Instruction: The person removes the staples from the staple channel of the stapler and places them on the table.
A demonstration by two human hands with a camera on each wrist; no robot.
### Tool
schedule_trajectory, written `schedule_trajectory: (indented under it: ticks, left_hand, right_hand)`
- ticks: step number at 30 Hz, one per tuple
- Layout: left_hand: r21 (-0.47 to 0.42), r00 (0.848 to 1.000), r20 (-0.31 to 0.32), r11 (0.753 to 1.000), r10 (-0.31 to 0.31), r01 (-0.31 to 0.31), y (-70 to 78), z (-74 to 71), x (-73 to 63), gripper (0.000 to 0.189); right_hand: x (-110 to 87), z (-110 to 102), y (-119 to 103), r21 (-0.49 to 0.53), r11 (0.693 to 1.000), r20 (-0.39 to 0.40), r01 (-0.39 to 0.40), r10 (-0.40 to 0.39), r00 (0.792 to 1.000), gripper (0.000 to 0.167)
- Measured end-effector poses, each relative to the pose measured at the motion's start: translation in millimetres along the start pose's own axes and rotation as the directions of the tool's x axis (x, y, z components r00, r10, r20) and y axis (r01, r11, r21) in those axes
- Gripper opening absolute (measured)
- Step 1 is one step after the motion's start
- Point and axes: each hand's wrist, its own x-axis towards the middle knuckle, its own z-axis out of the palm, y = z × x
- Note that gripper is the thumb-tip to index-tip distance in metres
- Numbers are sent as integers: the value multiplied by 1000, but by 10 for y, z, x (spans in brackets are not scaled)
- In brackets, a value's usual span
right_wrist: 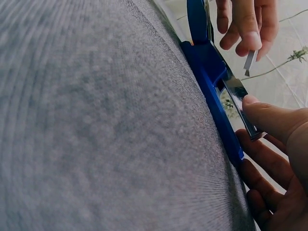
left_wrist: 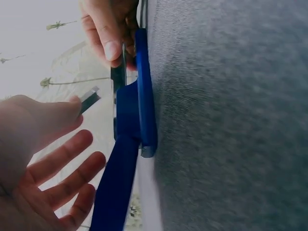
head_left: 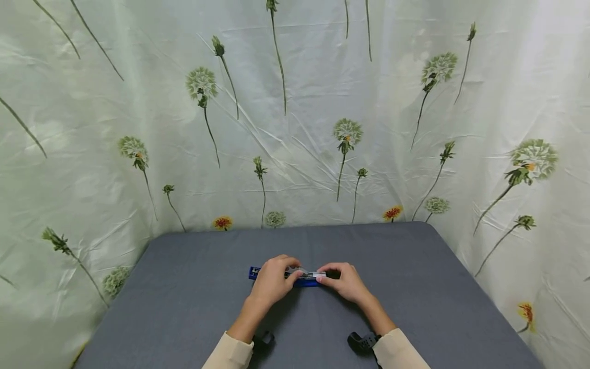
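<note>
A blue stapler (head_left: 310, 283) lies opened out on the table, its blue top cover (left_wrist: 115, 183) swung back toward the left side. Between thumb and finger, my left hand (head_left: 272, 281) pinches a short strip of staples (left_wrist: 90, 99), held over the stapler and apart from its metal magazine (right_wrist: 235, 91). The other fingers of that hand are spread, as the left wrist view shows. My right hand (head_left: 346, 283) grips the stapler's front end, its thumb (right_wrist: 262, 113) on the magazine and its fingers lower down beside the blue base (right_wrist: 211, 96).
The grey cloth-covered table (head_left: 198, 287) extends around the stapler on all sides. Behind it hangs a pale curtain (head_left: 304, 154) printed with dandelions. Black straps with devices (head_left: 361, 342) sit at both wrists, below cream sleeves (head_left: 398, 351).
</note>
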Motion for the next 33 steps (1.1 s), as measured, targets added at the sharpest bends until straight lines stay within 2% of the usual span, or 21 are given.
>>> schedule_trajectory:
  ticks: [3,11,18,27,33]
  left_hand:
    - [-22,1000,-16,1000,-16,15,-31,-23,-46,18]
    - [-111,1000,-12,993,-29,28,-115,-60,-123,16]
    - [-118,999,-47,993,-7,1,-203,-147,-136,13]
    - [-140,996,-78,990,-35,24,-308,-265,-136,12]
    - [-152,995,-95,988,-20,5,-355,-324,-136,16]
  right_hand:
    - [1,41,-1,2,1000,6,-4,4,1000,17]
    - [-32,88,-13,15,1000,23,-17,16,1000,17]
    - [-12,75,-14,14,1000,14,-26,26,1000,17]
    - [-2,30,-16,4,1000,-3,-16,16,1000,14]
    - [2,19,-10,2,1000,-1,-15,15,1000,15]
